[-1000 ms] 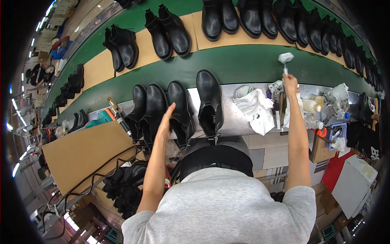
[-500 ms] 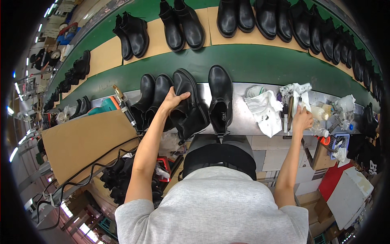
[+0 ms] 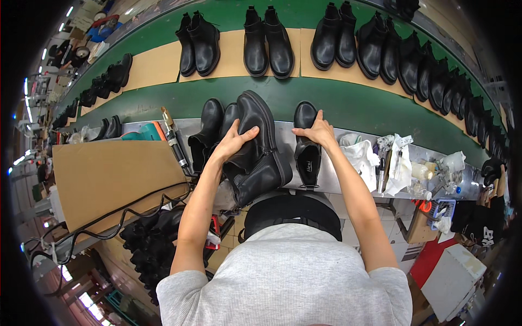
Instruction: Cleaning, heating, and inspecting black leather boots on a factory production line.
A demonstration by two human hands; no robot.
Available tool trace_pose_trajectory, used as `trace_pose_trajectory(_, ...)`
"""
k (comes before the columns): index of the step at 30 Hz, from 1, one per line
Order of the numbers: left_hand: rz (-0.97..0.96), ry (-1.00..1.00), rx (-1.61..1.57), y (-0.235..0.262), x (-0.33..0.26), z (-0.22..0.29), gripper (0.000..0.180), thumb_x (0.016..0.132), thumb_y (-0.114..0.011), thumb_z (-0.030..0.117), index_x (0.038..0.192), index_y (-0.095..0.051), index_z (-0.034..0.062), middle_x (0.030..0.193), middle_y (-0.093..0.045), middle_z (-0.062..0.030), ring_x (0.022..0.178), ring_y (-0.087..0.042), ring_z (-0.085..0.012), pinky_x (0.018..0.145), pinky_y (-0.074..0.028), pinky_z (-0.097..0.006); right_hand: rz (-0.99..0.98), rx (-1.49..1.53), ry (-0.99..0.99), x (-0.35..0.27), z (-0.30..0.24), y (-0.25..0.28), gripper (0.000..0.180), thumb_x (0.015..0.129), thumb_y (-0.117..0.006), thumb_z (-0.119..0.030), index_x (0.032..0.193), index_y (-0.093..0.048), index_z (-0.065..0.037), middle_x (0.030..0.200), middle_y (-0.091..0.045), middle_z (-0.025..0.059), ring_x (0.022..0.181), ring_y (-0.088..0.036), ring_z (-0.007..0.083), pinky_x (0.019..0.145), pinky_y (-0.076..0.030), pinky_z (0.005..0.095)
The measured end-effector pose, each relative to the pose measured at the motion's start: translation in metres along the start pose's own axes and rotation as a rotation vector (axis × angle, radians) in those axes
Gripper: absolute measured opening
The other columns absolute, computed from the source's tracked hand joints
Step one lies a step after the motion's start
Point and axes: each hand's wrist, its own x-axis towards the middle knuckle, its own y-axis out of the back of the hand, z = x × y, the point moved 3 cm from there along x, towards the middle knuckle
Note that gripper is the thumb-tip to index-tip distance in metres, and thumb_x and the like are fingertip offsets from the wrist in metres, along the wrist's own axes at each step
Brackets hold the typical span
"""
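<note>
My left hand (image 3: 237, 142) grips a black ankle boot (image 3: 259, 117), its thumb across the upper. That boot leans over with its sole edge toward the right. My right hand (image 3: 319, 132) is closed around a second black boot (image 3: 308, 163), thumb on one side and fingers on the other. This boot has its toe away from me and its opening near me. Just left of the held boot are two more black boots, one upright boot (image 3: 209, 120) and another partly hidden behind my left hand.
A green belt (image 3: 261, 89) runs behind the metal ledge, with pairs of black boots (image 3: 269, 46) on cardboard. White cloths (image 3: 361, 156), brushes and bottles (image 3: 421, 171) lie at right. Left are a cardboard sheet (image 3: 117, 185), a black cable and a hand tool (image 3: 175, 142).
My right hand has left the white cloth and tools at right and taken hold of the right boot. My left hand's boot is raised and tilted more. The view has shifted slightly.
</note>
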Motion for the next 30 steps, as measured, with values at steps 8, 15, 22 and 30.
trace_pose_trajectory(8, -0.025, -0.083, -0.209, 0.01, 0.005, -0.009, 0.102, 0.077, -0.072, 0.041, 0.14, -0.009, -0.0111, 0.14, -0.032, -0.0257, 0.131, -0.032, -0.0276, 0.106, -0.025, -0.031, -0.235, 0.991, 0.225, 0.001, 0.053, 0.021, 0.05, 0.069, -0.079, -0.014, 0.113, -0.059, -0.002, 0.089, -0.065, 0.0047, 0.079, -0.059, 0.0108, 0.073, -0.047, 0.0236)
trace_pose_trajectory(15, -0.035, -0.151, -0.082, -0.028, -0.015, 0.069, 0.098, 0.063, -0.081, 0.028, 0.134, -0.023, -0.0069, 0.119, -0.049, -0.0218, 0.109, -0.051, -0.0267, 0.093, -0.042, -0.034, 0.027, 1.132, 0.421, -0.044, 0.03, 0.062, 0.066, 0.069, -0.079, -0.022, 0.124, -0.051, 0.001, 0.092, -0.064, 0.005, 0.074, -0.058, 0.0114, 0.068, -0.047, 0.024)
trace_pose_trajectory(22, 0.464, -0.472, 0.26, -0.07, -0.019, 0.09, 0.084, 0.054, -0.079, 0.029, 0.118, -0.036, -0.0067, 0.11, -0.04, -0.0225, 0.106, -0.046, -0.0387, 0.091, -0.041, -0.043, 0.834, 0.189, 0.537, -0.098, -0.019, 0.101, 0.094, 0.058, -0.082, -0.028, 0.137, -0.037, -0.004, 0.118, -0.053, 0.0173, 0.099, -0.048, 0.0347, 0.086, -0.043, 0.0396)
trace_pose_trajectory(30, -0.203, -0.02, -0.097, -0.047, 0.038, 0.075, 0.073, 0.056, -0.079, 0.035, 0.107, -0.049, -0.0091, 0.096, -0.058, -0.0192, 0.082, -0.062, -0.0285, 0.072, -0.051, -0.035, 0.045, 0.905, 0.462, -0.029, 0.011, 0.091, 0.062, 0.075, -0.073, -0.021, 0.127, -0.048, 0.002, 0.103, -0.064, 0.011, 0.092, -0.063, 0.0187, 0.082, -0.048, 0.0282)
